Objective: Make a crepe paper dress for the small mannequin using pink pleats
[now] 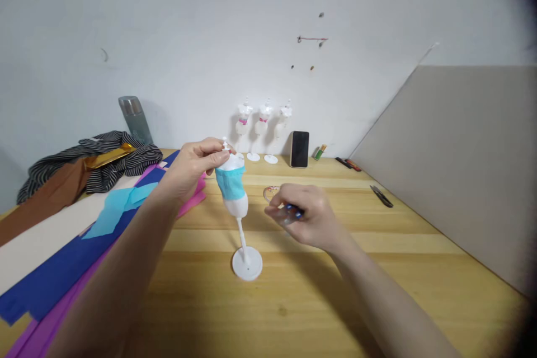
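Note:
A small white dress form [237, 208] on a round base leans slightly above the table, a strip of light-blue fabric [231, 183] wrapped round its torso. My left hand [195, 165] pinches it at the shoulder and neck, thumb in front. To its right, my right hand [300, 211] is closed, apart from the form. Dark-blue bits show between its fingers, with something clear below; the rest of the thing is hidden. Just behind that hand lies a clear ring-shaped item [268, 194], partly covered by it.
Coloured fabric sheets [62, 257] and striped cloth [121, 145] cover the left side, with a bottle [136, 120] behind. Along the wall stand several dress forms [263, 117], a phone [299, 149] and a small green bottle [320, 152]. Snips [381, 196] lie at right.

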Tool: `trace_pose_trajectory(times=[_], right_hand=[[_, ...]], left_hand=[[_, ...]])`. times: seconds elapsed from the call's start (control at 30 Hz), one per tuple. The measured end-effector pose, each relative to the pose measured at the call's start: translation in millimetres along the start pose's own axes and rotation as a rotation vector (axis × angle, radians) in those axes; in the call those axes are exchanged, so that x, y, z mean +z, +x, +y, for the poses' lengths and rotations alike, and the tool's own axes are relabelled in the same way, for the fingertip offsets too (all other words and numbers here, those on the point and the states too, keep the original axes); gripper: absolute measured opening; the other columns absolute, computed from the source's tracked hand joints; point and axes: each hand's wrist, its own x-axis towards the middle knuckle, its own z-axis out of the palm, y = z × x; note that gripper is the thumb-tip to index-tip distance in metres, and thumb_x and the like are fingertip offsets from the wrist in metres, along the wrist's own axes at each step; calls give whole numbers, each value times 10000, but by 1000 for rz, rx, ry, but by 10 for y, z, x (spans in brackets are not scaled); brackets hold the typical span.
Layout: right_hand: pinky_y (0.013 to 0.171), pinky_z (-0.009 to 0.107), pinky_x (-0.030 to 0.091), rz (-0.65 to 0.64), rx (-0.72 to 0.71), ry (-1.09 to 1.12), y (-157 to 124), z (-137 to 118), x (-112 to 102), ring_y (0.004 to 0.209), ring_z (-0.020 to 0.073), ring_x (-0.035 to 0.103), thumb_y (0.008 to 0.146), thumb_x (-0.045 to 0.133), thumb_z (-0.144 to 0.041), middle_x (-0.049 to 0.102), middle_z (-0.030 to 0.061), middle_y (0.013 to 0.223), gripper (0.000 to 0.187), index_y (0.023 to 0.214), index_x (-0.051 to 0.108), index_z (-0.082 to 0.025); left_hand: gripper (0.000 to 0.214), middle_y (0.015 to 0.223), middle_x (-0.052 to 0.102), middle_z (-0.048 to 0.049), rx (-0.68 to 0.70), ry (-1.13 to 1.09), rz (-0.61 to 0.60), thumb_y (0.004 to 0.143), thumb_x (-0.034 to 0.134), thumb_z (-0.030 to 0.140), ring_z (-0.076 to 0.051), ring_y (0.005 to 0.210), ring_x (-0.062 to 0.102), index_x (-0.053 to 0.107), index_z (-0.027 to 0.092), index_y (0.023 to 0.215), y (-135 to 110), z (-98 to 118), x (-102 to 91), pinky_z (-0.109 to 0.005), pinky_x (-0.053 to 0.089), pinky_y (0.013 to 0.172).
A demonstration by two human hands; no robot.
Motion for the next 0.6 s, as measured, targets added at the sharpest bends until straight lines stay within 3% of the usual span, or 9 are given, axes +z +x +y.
trace_pose_trajectory(times=[0.07, 0.1, 0.2, 0.27, 0.37, 0.6], right_hand=[[509, 247, 366, 188, 29, -22, -4, -69, -40, 510, 106, 475, 814, 576, -182, 559, -13, 607, 79, 737, 564, -192], [523, 256, 393, 204, 42, -22, -8, -106, -56, 546, 119, 508, 816, 581, -208, 584, 1, 659, 19, 813, 577, -190], [615, 305, 483, 125, 63, 51, -21, -189, -107, 703, 172, 600, 847, 536, -281, 639, 57, 869, 237, 1064, 551, -186], [663, 319, 511, 89, 61, 81, -27, -206, -135, 764, 182, 623, 876, 486, -263, 643, 67, 932, 279, 1144, 512, -191], [634, 299, 514, 96, 33, 39, -22, -195, -135, 728, 167, 623, 857, 515, -228, 648, 54, 913, 259, 1115, 513, -202], [459, 212, 427, 373, 59, -70, -17, -197, 47, 480, 84, 482, 775, 617, -155, 539, -46, 652, 148, 885, 543, -221]], left_hand=[[118, 918, 612, -41, -27, -56, -43, 763, 683, 292, -157, 804, 539, 732, 186, 774, -15, 5, 53, -279, 415, 689], [128, 910, 615, -43, -49, -89, -65, 771, 678, 298, -163, 810, 542, 737, 187, 795, -21, 1, 78, -286, 419, 703], [157, 874, 627, -50, -124, -183, -122, 775, 680, 319, -170, 798, 544, 742, 185, 828, -26, -42, 134, -293, 423, 712], [167, 870, 638, -54, -174, -245, -156, 769, 688, 327, -166, 778, 544, 742, 180, 830, -21, -91, 154, -286, 424, 699], [186, 952, 658, -73, -228, -336, -179, 759, 696, 335, -164, 793, 555, 744, 167, 821, -13, -146, 183, -277, 431, 701], [185, 1003, 671, -76, -287, -350, -166, 733, 710, 337, -179, 842, 582, 748, 167, 796, -33, -152, 309, -285, 437, 747]])
